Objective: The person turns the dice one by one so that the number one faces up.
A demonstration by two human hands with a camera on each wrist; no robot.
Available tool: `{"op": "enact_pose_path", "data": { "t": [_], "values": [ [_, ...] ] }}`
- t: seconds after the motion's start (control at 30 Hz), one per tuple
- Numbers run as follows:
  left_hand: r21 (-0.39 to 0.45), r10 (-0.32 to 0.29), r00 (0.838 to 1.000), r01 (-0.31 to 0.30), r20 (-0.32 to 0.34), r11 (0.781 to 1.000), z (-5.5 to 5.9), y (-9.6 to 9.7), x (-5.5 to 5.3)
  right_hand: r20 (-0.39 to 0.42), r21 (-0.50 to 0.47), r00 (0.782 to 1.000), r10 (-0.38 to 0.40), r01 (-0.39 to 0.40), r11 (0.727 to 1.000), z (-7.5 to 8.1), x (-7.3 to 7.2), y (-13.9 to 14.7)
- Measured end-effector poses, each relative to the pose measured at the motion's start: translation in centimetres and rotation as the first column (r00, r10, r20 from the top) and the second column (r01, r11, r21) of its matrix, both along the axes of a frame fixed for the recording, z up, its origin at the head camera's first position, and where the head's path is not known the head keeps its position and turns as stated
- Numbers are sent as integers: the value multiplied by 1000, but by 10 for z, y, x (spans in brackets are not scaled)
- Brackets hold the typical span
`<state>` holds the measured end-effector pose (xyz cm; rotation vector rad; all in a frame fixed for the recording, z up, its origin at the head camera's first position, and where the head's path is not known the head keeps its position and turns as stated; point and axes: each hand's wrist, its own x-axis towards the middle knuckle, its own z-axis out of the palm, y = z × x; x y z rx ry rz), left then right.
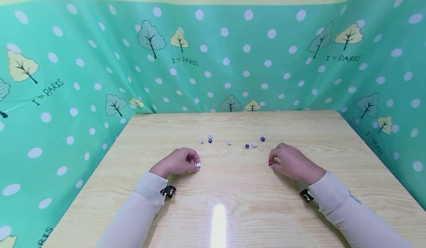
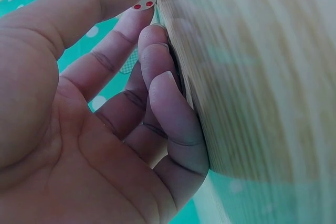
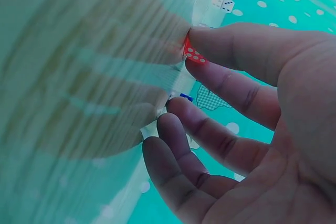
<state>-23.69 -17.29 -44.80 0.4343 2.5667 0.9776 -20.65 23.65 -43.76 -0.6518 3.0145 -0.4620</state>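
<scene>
My left hand pinches a white die between thumb and index finger, low over the table. In the left wrist view, red pips show on one face of that white die, and the other fingers curl beside the tabletop. Off to the right, my right hand holds a red die by thumb and index finger. White pips mark the red die in the right wrist view; the remaining fingertips rest at the wood surface.
Beyond the hands, several dice lie in a loose row: white dice and blue dice, with a small cluster at left and a blue die at right. A patterned green cloth surrounds the wooden table.
</scene>
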Motion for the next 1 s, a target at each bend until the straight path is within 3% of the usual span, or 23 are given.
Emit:
{"op": "enact_pose_path", "data": {
  "t": [0.33, 1.0],
  "values": [
    [-3, -6, 1000, 6, -11, 1000, 0, -1, 0, 30, -46, 999, 34, -33, 998, 1, 2, -4],
    [8, -14, 1000, 15, -17, 1000, 0, 1, 1, 3, -77, 992, 128, -127, 989, -4, -3, -3]
  ]
}}
